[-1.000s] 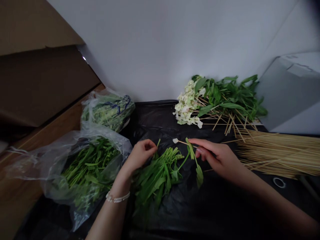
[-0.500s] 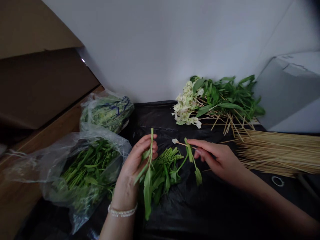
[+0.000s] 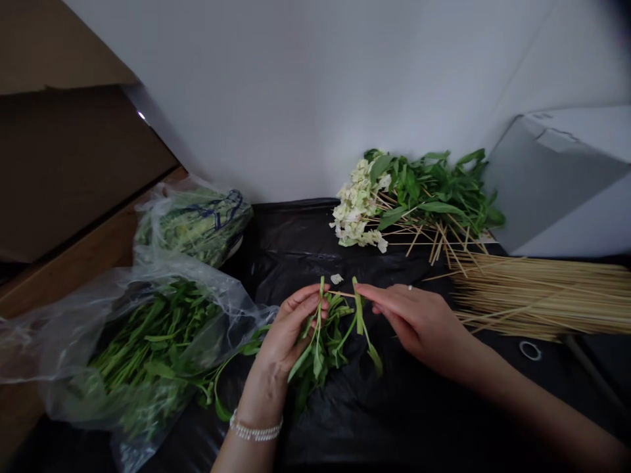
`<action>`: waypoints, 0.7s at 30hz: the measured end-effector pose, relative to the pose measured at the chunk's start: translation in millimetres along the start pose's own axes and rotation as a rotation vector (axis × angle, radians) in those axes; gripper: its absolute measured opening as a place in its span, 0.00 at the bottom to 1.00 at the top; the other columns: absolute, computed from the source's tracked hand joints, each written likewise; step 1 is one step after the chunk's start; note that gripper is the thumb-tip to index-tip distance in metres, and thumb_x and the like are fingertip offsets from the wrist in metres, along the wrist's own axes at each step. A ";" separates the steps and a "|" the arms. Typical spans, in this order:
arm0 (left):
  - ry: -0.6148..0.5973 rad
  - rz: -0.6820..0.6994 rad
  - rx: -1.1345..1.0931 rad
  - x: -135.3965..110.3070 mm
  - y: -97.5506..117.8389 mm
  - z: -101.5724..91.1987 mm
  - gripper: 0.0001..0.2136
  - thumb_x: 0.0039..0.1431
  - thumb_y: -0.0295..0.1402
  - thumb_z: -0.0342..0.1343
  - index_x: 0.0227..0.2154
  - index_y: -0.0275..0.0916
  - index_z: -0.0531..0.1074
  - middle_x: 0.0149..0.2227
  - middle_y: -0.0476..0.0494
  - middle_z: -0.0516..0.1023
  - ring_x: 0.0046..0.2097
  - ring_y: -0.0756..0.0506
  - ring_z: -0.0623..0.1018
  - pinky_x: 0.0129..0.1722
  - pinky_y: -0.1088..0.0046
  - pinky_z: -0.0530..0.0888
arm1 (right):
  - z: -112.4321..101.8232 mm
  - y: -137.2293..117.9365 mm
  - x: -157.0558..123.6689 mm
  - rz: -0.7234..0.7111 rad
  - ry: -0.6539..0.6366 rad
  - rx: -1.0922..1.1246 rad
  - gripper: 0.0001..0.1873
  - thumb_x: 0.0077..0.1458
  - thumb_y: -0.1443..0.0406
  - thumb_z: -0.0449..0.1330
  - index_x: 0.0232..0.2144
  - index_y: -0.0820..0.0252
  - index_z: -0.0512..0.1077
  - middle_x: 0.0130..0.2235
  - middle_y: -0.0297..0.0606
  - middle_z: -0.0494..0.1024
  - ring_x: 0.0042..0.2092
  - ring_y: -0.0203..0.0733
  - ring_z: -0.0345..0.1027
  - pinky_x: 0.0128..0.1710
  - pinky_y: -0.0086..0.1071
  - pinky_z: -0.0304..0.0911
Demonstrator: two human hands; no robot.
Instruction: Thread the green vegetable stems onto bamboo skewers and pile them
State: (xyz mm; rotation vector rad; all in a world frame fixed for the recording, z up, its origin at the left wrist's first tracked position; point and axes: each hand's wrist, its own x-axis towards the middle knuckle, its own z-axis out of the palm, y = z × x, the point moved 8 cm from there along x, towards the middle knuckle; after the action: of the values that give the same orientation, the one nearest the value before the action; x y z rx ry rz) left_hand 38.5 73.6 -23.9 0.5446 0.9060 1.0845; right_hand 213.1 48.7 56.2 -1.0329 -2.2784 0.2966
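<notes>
My left hand [image 3: 290, 328], with a beaded bracelet at the wrist, is closed on a leafy green stem [image 3: 319, 315] held upright. In my right hand [image 3: 414, 315] is a thin wooden skewer [image 3: 341, 293] pointing left, its near end hidden by the fingers. Cut greens [image 3: 359, 315] hang on the skewer just in front of my right fingertips. The skewer's tip meets the stem at my left fingers; whether it has pierced it I cannot tell. Below and between the hands lies a bunch of leafy stems [image 3: 340, 328], partly covered. A small white petal [image 3: 336, 278] lies just beyond.
Clear plastic bags of greens [image 3: 152, 335] stand on the left. At the back lie white-green flowers [image 3: 359, 203] and leaves [image 3: 434, 190] on skewers. Many bare skewers [image 3: 542, 295] and a ring [image 3: 530, 350] lie right, by a white box [image 3: 562, 184]. Black plastic [image 3: 286, 236] covers the surface.
My hands have come closer together. The left stem has moved right and down to the skewer's tip. The whole view has shifted slightly.
</notes>
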 end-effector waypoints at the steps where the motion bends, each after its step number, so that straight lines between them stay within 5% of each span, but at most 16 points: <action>1: 0.008 -0.002 -0.001 -0.1 -0.5 -0.1 0.14 0.45 0.30 0.71 0.37 0.34 0.80 0.25 0.49 0.76 0.26 0.56 0.73 0.21 0.88 0.66 | 0.3 -0.2 -0.1 -0.001 0.000 -0.013 0.23 0.64 0.71 0.46 0.58 0.61 0.66 0.37 0.37 0.79 0.37 0.39 0.72 0.38 0.36 0.67; 21: 0.073 -0.013 0.067 -1.9 -1.1 -2.2 0.15 0.38 0.34 0.74 0.32 0.34 0.82 0.24 0.48 0.77 0.24 0.57 0.72 0.18 0.89 0.63 | 5.2 -5.4 -0.9 -0.073 0.045 -0.257 0.22 0.63 0.72 0.46 0.56 0.63 0.70 0.31 0.36 0.78 0.32 0.37 0.72 0.33 0.32 0.66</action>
State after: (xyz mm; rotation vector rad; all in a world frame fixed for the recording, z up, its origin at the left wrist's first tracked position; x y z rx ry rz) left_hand 36.9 71.3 -25.3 0.5565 1.0117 1.0708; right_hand 207.1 44.7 54.1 -1.0666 -2.3494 -0.0513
